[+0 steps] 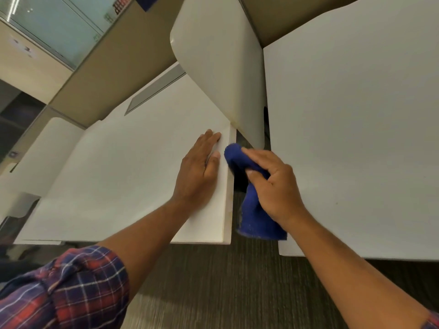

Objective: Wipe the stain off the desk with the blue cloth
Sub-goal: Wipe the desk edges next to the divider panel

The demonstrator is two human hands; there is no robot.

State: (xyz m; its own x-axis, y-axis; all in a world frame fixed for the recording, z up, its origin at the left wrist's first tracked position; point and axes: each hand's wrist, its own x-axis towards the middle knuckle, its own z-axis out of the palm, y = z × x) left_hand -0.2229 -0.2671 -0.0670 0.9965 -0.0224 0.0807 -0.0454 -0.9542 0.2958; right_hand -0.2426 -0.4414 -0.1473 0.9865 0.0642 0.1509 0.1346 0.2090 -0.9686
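Note:
My right hand (pixel 273 184) is shut on the blue cloth (pixel 254 210). The cloth's bunched top presses against the right side edge of the white desk (pixel 118 167), while its loose end hangs down in the gap between two desks. Faint brownish marks show on that side edge (pixel 228 203), below the cloth's top. Flat on the desk top near its right edge lies my left hand (pixel 202 167), fingers together and pointing away from me, holding nothing.
A second white desk (pixel 356 138) stands to the right across a narrow gap. A white divider panel (pixel 221 67) rises between the two desks at the back. A grey cable flap (pixel 154 91) sits at the desk's rear. Dark carpet (pixel 225 281) lies below.

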